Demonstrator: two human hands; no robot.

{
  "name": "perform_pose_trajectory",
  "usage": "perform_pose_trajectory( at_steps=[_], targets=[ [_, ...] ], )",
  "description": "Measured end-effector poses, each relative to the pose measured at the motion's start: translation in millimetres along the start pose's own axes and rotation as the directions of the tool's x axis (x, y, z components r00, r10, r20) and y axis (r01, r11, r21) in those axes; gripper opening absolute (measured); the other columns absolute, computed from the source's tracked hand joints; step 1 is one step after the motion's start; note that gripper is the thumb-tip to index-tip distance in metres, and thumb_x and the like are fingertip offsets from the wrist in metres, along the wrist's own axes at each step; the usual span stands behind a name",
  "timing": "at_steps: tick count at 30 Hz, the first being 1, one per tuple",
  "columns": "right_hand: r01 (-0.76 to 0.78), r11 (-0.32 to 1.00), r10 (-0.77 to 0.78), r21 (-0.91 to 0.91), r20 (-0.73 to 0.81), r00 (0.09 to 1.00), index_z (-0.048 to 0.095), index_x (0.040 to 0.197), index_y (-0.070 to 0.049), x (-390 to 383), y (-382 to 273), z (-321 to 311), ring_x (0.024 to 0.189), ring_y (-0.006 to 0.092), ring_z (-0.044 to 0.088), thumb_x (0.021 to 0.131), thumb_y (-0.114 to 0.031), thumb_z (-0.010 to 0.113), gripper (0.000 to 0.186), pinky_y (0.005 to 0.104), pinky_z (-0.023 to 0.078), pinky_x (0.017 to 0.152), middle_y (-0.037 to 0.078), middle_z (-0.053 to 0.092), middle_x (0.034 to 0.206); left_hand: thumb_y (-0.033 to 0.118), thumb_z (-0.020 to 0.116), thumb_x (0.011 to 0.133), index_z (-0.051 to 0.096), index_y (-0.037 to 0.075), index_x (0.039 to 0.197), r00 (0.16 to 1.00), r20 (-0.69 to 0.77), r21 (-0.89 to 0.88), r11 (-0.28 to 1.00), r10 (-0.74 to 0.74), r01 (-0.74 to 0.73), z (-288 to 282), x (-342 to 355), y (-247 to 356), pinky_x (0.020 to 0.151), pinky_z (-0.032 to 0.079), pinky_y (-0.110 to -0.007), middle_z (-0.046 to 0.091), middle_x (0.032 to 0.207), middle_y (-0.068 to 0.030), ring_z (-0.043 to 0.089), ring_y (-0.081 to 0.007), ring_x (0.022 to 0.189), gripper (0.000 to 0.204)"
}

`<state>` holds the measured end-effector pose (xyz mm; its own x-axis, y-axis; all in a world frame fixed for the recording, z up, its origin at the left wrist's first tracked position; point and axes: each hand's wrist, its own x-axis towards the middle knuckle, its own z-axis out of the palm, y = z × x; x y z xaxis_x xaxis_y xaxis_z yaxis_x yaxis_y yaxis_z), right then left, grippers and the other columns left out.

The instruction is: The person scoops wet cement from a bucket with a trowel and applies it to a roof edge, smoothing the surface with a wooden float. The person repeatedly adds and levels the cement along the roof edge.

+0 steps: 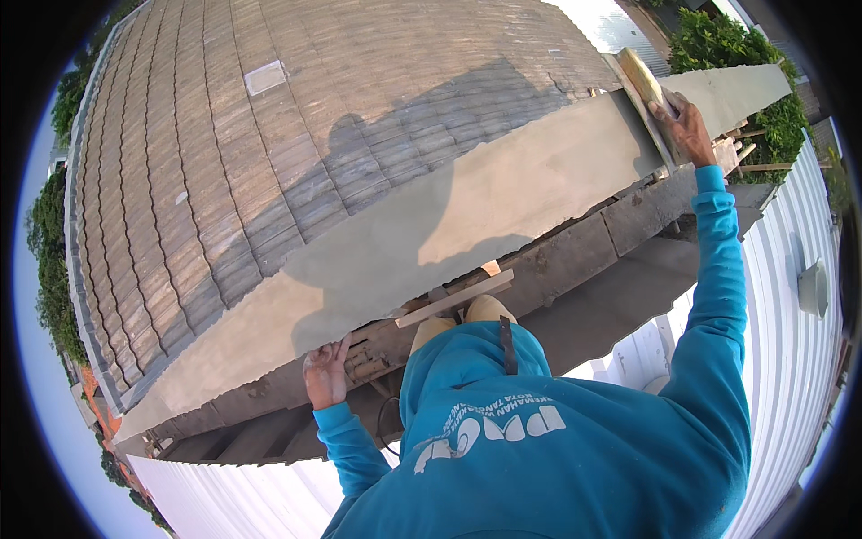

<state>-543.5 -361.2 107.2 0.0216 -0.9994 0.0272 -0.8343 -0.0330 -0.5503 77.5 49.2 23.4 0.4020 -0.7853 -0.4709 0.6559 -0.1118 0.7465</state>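
Observation:
A long strip of smooth grey wet plaster [503, 193] tops a wall along the roof edge. On its right part lies a long plastering float [640, 79], pressed flat across the strip. My right hand [687, 132] is closed round this float, with the arm stretched far out to the right. At the near edge of the plaster, my left hand [326, 373] rests with its fingers extended upward against the rim. I see nothing held in it. A narrow wooden batten [456, 297] lies by my legs, just below the plaster edge.
Brown roof tiles [206, 135] slope away beyond the plaster. Below the wall runs a concrete block ledge [575, 260], with pale corrugated metal sheets [772, 269] lower down at the right. Bits of wood and rubble [732, 154] sit beside the right end. Green trees [718, 45] stand behind.

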Motion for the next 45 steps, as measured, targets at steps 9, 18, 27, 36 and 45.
perform_pose_trajectory(
  at_steps=[9,18,27,36,45],
  targets=[
    [0.369,0.925,-0.375,0.091,0.065,0.925,0.060,0.116,0.005,-170.1,-281.8,166.8,0.092,0.0377,0.063,0.083,-0.023,0.074,0.046,0.0437,0.053,0.077,0.018,0.062,0.099,0.000,0.057,0.084,0.053,-0.010,0.115,0.990,0.140,-0.111,0.994,0.028,-0.012,0.4,1.9,-6.6,0.117,0.031,-0.062,0.058,0.113,-0.0185,0.053,-0.0381,0.121,0.033],
    [0.404,0.822,-0.527,0.402,0.265,0.808,0.059,0.122,0.004,-253.5,-382.0,228.0,0.107,0.0360,0.060,0.085,-0.026,0.070,0.049,0.0438,0.049,0.089,0.018,0.059,0.112,0.005,0.055,0.089,0.052,-0.007,0.116,0.998,-0.005,-0.069,0.996,0.057,-0.058,17.1,0.5,-14.7,0.117,0.031,-0.060,0.053,0.127,-0.0214,0.045,-0.0412,0.131,0.030],
    [0.063,0.983,-0.032,0.173,-0.180,0.983,0.060,0.126,0.005,-76.5,-65.7,-3.2,0.094,0.0262,0.064,0.098,-0.044,0.058,0.056,0.0399,0.049,0.088,0.022,0.068,0.101,0.001,0.058,0.080,0.053,-0.003,0.087,1.000,0.008,0.020,1.000,0.008,-0.008,14.8,2.6,-5.7,0.115,0.030,-0.065,0.058,0.104,-0.0206,0.048,-0.0490,0.127,0.009],
    [-0.343,0.906,0.240,-0.250,-0.364,0.900,0.067,0.094,0.003,53.4,208.7,-144.9,0.072,0.0331,0.063,0.095,-0.063,0.048,0.068,0.0454,0.048,0.073,0.024,0.063,0.075,0.000,0.056,0.075,0.055,-0.012,0.113,0.997,0.002,0.434,0.899,0.074,-0.068,33.6,3.6,-3.5,0.115,0.030,-0.065,0.059,0.100,-0.0161,0.050,-0.0476,0.126,0.040],
    [-0.247,0.855,0.142,-0.457,-0.251,0.957,0.069,0.095,0.006,138.5,249.3,-142.4,0.094,0.0427,0.066,0.088,-0.077,0.045,0.087,0.0478,0.048,0.086,0.031,0.066,0.094,0.009,0.050,0.092,0.057,0.000,0.122,0.960,0.267,0.716,0.649,0.086,-0.258,-74.6,21.8,-13.7,0.115,0.037,-0.043,0.058,0.132,-0.0134,0.053,-0.0287,0.125,0.033]
  ],
)
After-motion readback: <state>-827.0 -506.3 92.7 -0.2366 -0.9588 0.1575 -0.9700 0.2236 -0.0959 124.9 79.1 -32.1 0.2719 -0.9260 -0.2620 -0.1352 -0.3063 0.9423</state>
